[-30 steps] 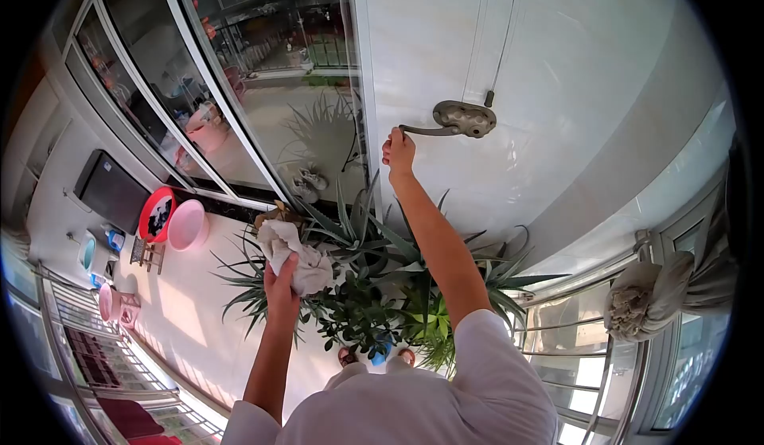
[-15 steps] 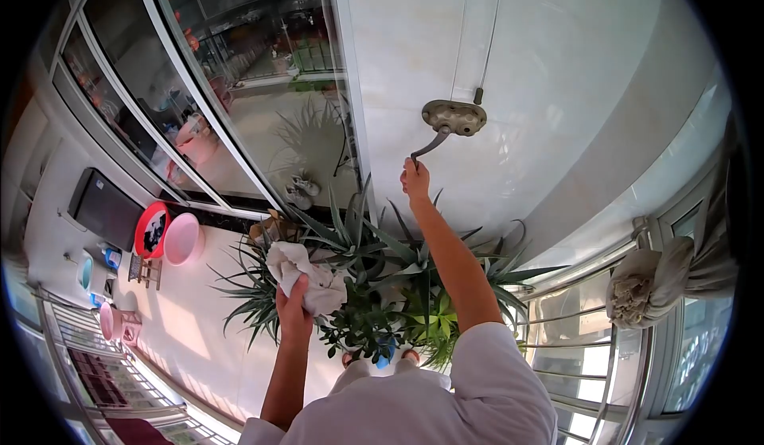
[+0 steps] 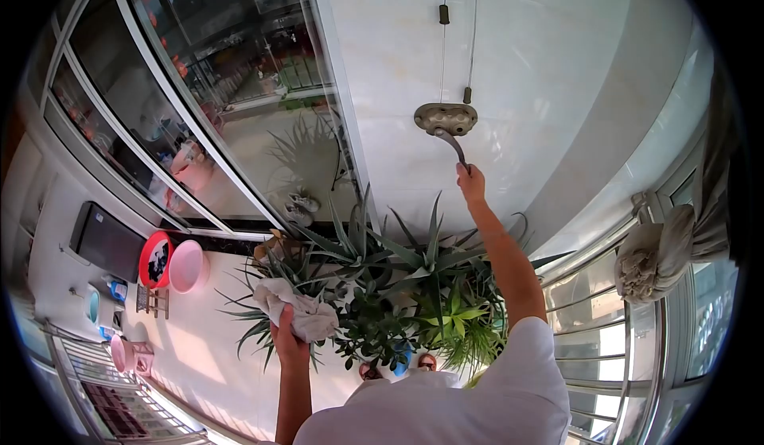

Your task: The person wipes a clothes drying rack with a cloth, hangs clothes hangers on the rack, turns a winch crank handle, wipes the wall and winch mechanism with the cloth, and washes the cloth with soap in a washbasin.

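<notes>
I am facing a white wall (image 3: 557,63) above spiky potted plants (image 3: 398,286). On it, the grey winder housing (image 3: 446,116) is hanging under thin cables. My right hand (image 3: 471,184) is closing fully around its crank handle (image 3: 455,147). My left hand (image 3: 288,335) is clutching a crumpled white cloth (image 3: 298,308).

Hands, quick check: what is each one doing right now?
Left hand: closed on a crumpled white cloth.
Right hand: closed on the crank handle of the wall-mounted winch.
</notes>
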Demonstrator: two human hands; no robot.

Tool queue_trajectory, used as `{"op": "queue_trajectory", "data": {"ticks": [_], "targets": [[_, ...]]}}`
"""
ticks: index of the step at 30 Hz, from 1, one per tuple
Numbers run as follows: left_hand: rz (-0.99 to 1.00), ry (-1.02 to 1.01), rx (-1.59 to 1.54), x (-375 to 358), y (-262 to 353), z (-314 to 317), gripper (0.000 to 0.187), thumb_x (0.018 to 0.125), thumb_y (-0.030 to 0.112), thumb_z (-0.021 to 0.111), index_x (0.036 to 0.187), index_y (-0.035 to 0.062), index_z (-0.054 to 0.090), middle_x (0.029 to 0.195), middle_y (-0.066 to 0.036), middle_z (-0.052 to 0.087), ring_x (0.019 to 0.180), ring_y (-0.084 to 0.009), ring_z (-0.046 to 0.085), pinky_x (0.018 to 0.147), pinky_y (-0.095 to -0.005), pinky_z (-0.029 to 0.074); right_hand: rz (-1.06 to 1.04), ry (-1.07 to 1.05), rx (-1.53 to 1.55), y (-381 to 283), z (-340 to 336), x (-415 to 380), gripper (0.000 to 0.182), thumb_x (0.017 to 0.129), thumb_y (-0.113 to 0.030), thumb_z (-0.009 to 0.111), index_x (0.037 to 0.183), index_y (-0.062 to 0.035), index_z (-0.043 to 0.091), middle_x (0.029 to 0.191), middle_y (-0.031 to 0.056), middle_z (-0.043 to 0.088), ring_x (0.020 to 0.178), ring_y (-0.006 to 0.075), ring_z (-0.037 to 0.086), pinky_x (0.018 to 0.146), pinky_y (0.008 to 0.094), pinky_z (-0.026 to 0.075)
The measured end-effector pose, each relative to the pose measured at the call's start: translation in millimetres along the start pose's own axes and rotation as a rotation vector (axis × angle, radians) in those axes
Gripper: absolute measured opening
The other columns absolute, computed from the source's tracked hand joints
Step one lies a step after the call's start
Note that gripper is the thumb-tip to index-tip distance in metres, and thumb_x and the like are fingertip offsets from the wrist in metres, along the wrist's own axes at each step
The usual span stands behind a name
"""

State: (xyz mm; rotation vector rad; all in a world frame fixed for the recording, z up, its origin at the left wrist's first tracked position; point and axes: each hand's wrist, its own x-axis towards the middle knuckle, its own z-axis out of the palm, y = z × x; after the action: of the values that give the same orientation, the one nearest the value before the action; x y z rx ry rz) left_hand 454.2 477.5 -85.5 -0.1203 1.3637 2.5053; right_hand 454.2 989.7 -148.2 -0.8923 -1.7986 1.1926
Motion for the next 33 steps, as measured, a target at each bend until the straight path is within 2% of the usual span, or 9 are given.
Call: {"op": "queue_trajectory", "data": {"ticks": [3, 7, 10, 12, 16, 20, 24, 28, 33], "targets": [[0.021, 0.001, 0.003, 7, 0, -17, 0.050, 0.089, 0.018, 0.060, 0.131, 0.0026, 0.040, 0.117, -0.011, 0.055, 0.107, -0.0257, 0.055, 0.090, -0.0412, 0.048, 0.076, -0.026, 0.284, -152, -67, 27, 0.029, 0.087, -0.032, 0.057, 0.070, -0.0100, 0.049, 0.053, -0.0069, 0.038, 0.042, 0.0023, 0.031, 0.039, 0.0207, 0.024], [0.000, 0.012, -0.025, 13, -5, -15, 0.047, 0.089, 0.019, 0.061, 0.129, 0.0026, 0.043, 0.114, -0.011, 0.057, 0.104, -0.0258, 0.057, 0.088, -0.0413, 0.050, 0.173, -0.128, 0.995, -237, 63, -9, 0.030, 0.090, -0.032, 0.051, 0.074, -0.0069, 0.045, 0.053, -0.0032, 0.031, 0.043, 0.0071, 0.023, 0.040, 0.0246, 0.019], [-0.030, -0.025, -0.023, 22, -15, -24, 0.047, 0.089, 0.018, 0.060, 0.130, 0.0026, 0.042, 0.117, -0.011, 0.055, 0.106, -0.0259, 0.056, 0.090, -0.0415, 0.049, 0.265, -0.086, 0.683, -130, 163, -52, 0.029, 0.088, -0.030, 0.054, 0.074, -0.0053, 0.049, 0.050, 0.0014, 0.043, 0.039, 0.0099, 0.037, 0.037, 0.0254, 0.030], [-0.033, -0.027, -0.012, 24, -9, -19, 0.048, 0.089, 0.017, 0.060, 0.130, 0.0026, 0.042, 0.118, -0.011, 0.055, 0.107, -0.0259, 0.056, 0.090, -0.0416, 0.049, 0.049, 0.062, 0.344, 8, 122, -31, 0.031, 0.088, -0.032, 0.057, 0.074, -0.0040, 0.054, 0.052, 0.0030, 0.050, 0.039, 0.0106, 0.044, 0.035, 0.0260, 0.032], [-0.035, -0.041, -0.036, 20, 4, -31, 0.048, 0.086, 0.014, 0.063, 0.128, 0.0019, 0.044, 0.113, -0.011, 0.058, 0.102, -0.0248, 0.058, 0.087, -0.0398, 0.050, 0.228, 0.008, 0.362, -103, -67, 21, 0.032, 0.089, -0.037, 0.055, 0.073, -0.0090, 0.051, 0.051, -0.0079, 0.033, 0.040, 0.0033, 0.025, 0.038, 0.0223, 0.021], [-0.010, 0.002, -0.055, 14, 8, -42, 0.047, 0.085, 0.013, 0.064, 0.126, 0.0009, 0.045, 0.110, -0.011, 0.059, 0.099, -0.0243, 0.059, 0.086, -0.0390, 0.051, 0.159, -0.227, 0.950, -235, 35, 3, 0.028, 0.090, -0.031, 0.049, 0.077, -0.0073, 0.046, 0.055, -0.0045, 0.031, 0.047, 0.0065, 0.025, 0.044, 0.0247, 0.021], [-0.051, 0.031, -0.048, 24, -1, -45, 0.048, 0.085, 0.012, 0.065, 0.128, 0.0027, 0.045, 0.115, -0.010, 0.057, 0.104, -0.0234, 0.057, 0.087, -0.0372, 0.049, 0.269, -0.070, 0.748, -116, 163, -54, 0.028, 0.089, -0.030, 0.054, 0.074, -0.0077, 0.048, 0.051, -0.0005, 0.041, 0.038, 0.0088, 0.033, 0.037, 0.0255, 0.027], [-0.072, -0.032, -0.003, 26, -5, -44, 0.043, 0.088, 0.013, 0.060, 0.127, 0.0012, 0.045, 0.112, -0.010, 0.058, 0.102, -0.0245, 0.058, 0.088, -0.0391, 0.049, 0.189, -0.152, 0.097, -12, 47, -28, 0.030, 0.087, -0.033, 0.059, 0.075, -0.0065, 0.054, 0.054, -0.0003, 0.047, 0.042, 0.0072, 0.040, 0.038, 0.0233, 0.030], [0.000, 0.028, 0.025, 22, 8, -62, 0.044, 0.088, 0.012, 0.061, 0.126, 0.0004, 0.045, 0.112, -0.011, 0.058, 0.103, -0.0248, 0.058, 0.089, -0.0391, 0.049, 0.404, -0.106, 0.306, -22, 53, -23, 0.025, 0.085, -0.029, 0.059, 0.074, -0.0087, 0.051, 0.054, -0.0014, 0.044, 0.041, 0.0073, 0.036, 0.038, 0.0251, 0.030]]}}
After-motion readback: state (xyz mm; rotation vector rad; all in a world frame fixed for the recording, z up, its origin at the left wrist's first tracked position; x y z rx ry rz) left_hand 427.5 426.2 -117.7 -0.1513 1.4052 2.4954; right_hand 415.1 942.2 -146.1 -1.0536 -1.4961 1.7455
